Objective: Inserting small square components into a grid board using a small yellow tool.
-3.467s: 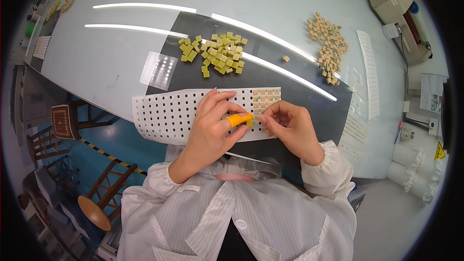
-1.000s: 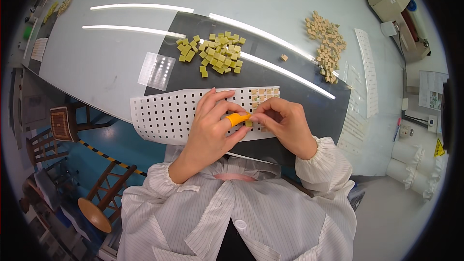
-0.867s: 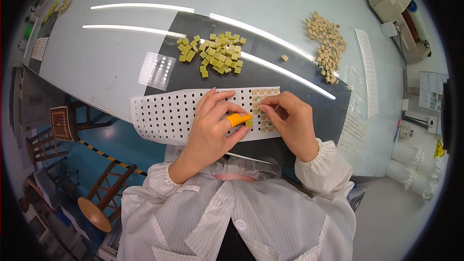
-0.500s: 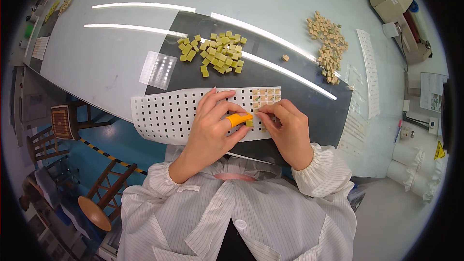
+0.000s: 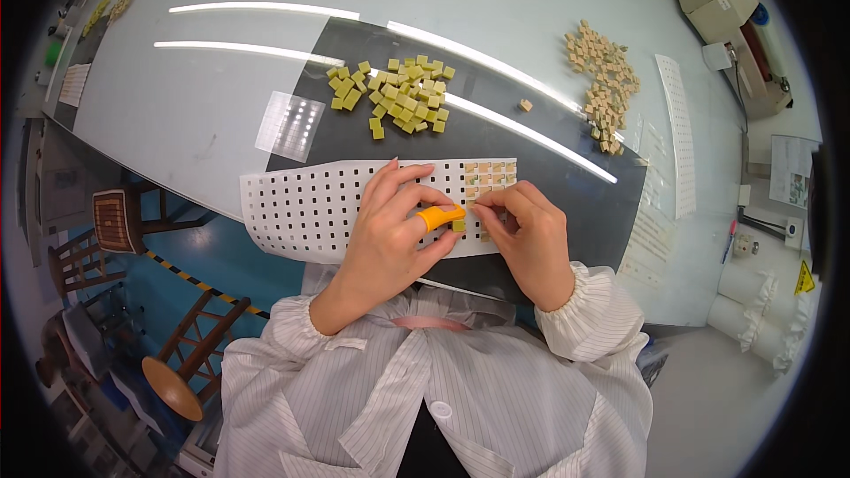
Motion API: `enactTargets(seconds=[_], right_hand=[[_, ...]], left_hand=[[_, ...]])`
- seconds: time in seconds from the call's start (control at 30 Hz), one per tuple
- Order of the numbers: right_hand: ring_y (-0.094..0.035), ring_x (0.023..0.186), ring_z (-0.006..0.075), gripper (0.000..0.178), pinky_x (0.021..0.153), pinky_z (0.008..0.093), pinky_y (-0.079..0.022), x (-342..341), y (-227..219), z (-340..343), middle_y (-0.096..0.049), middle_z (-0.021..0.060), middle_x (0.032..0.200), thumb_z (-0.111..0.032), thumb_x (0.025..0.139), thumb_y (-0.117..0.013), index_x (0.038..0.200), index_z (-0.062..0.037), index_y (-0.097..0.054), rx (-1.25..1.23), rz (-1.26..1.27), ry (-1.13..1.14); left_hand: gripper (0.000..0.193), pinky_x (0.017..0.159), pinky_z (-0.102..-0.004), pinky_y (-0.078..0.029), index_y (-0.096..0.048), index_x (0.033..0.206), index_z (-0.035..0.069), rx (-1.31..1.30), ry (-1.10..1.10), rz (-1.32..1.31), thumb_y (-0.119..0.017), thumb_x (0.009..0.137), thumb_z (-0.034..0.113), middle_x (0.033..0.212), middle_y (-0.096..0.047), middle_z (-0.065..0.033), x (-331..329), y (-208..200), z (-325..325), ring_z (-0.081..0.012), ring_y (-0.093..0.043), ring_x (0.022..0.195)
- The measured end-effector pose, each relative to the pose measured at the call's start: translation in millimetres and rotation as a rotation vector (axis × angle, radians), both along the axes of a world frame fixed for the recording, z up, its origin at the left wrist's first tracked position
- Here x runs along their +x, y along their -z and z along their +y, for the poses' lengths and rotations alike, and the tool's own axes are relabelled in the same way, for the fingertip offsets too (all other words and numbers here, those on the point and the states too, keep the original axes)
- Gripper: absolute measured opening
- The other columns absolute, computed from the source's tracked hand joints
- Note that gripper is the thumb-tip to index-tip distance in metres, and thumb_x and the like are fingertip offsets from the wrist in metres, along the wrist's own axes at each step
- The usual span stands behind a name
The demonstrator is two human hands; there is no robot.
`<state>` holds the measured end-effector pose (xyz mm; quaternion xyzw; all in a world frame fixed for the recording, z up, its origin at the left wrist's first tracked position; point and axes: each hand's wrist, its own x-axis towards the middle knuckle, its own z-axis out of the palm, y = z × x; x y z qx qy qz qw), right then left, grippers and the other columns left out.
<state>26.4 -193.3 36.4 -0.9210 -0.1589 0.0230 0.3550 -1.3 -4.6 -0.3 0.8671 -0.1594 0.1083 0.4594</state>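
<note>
A white strip (image 5: 292,212) with rows of small dark square holes lies across the table before me. Small tan squares (image 5: 491,168) cover its right end. My left hand (image 5: 382,228) rests on the strip, an orange sleeve-like piece (image 5: 440,216) around its index finger. Between that finger and the thumb is a small yellow-green block (image 5: 459,226). My right hand (image 5: 534,235) bends over the strip's right end, thumb and index fingertip pinched together beside the orange tip. Whatever is in this pinch is too small to make out.
Beyond the strip sits a pile of yellow-green blocks (image 5: 407,97), with a clear gridded sheet (image 5: 290,127) to its left. Tan blocks (image 5: 606,80) are heaped at the far right, one lying apart (image 5: 525,105). Another perforated strip (image 5: 677,137) and a machine (image 5: 722,4) stand farther right.
</note>
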Motion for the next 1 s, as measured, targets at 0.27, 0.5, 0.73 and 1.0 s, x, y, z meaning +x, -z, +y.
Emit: enactTargets(seconds=[0.27,0.5,0.73,1.0], right_hand=[[-0.056,0.059,0.0070,0.011,0.055,0.0220,-0.047,7.8,-1.5,-2.1,-0.065,0.0033,0.075,-0.002,0.082,-0.077,0.087,0.0012,-0.069,0.094,0.144,0.033],[-0.061,0.058,0.0076,0.015,0.051,0.0202,-0.049,25.7,-18.0,-8.7,-0.066,0.0028,0.072,-0.012,0.092,-0.071,0.089,0.0015,-0.065,0.437,0.908,0.096],[-0.065,0.059,0.0100,0.018,0.054,0.0219,-0.053,29.1,-17.4,-7.7,-0.066,0.0045,0.072,-0.014,0.092,-0.070,0.087,0.0020,-0.065,0.449,1.065,0.027],[-0.065,0.058,0.0097,0.017,0.054,0.0216,-0.053,30.7,-17.7,-6.7,-0.066,0.0042,0.071,-0.014,0.092,-0.070,0.086,0.0016,-0.065,0.444,1.086,0.037]], left_hand=[[0.020,0.109,-0.0572,-0.035,-0.073,0.087,0.003,-0.003,0.005,-0.013,-0.082,0.070,0.009,0.098,-0.067,-0.0042,0.3,1.2,0.8,-0.0310,-0.058,0.118],[0.020,0.109,-0.0572,-0.035,-0.073,0.087,0.005,-0.012,0.007,-0.007,-0.081,0.070,0.011,0.097,-0.067,-0.0033,0.5,1.0,1.9,-0.0307,-0.058,0.118],[0.019,0.109,-0.0576,-0.034,-0.074,0.089,0.007,0.005,0.029,-0.010,-0.080,0.072,0.011,0.099,-0.066,-0.0027,0.8,1.3,3.0,-0.0309,-0.057,0.119],[0.019,0.110,-0.0576,-0.033,-0.074,0.090,0.008,0.007,0.045,-0.006,-0.079,0.073,0.011,0.099,-0.066,-0.0027,1.3,1.5,4.1,-0.0309,-0.056,0.120]])
